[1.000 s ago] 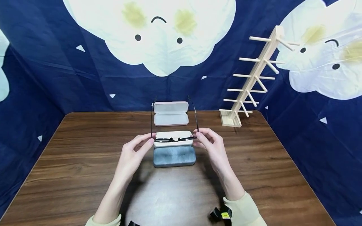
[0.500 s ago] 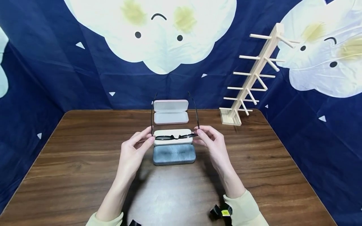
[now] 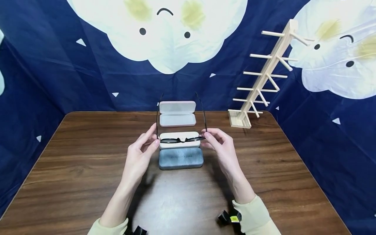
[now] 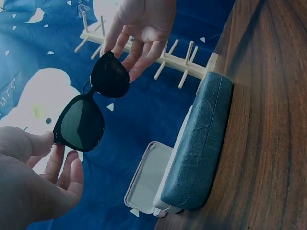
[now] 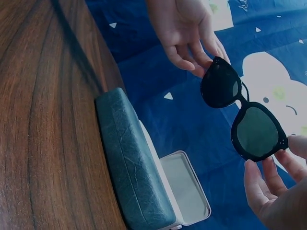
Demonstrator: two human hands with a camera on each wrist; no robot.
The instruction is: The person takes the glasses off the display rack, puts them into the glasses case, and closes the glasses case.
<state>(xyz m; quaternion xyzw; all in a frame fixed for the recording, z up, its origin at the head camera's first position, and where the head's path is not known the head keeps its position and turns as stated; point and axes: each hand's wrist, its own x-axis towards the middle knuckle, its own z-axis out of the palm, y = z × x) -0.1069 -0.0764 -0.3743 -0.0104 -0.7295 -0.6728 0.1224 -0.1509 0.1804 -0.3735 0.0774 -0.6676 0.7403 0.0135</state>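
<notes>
Black sunglasses (image 3: 193, 139) with dark lenses are held up in front of me, their temple arms unfolded and pointing away. At one end of the frame, my left hand (image 3: 138, 158) pinches the hinge corner between thumb and fingers. The opposite corner is gripped by my right hand (image 3: 224, 151). Both wrist views show the sunglasses (image 4: 81, 122) apart from the table. Under them in the head view lies an open glasses case with a blue-grey lid (image 3: 181, 159) and a white inside (image 3: 180, 134). The glasses partly cover that inside.
Behind it, a second open case, pink with a pale lining (image 3: 177, 120), sits near the back edge of the wooden table (image 3: 88, 163). A wooden peg rack (image 3: 265, 71) stands at the back right. Blue cloth (image 3: 88, 81) with cloud faces hangs behind.
My left fingers have shifted upward along the near part of the temple arm, the thumb staying at the corner. The glasses are still held over the case. The whole view has slid slightly upward.
</notes>
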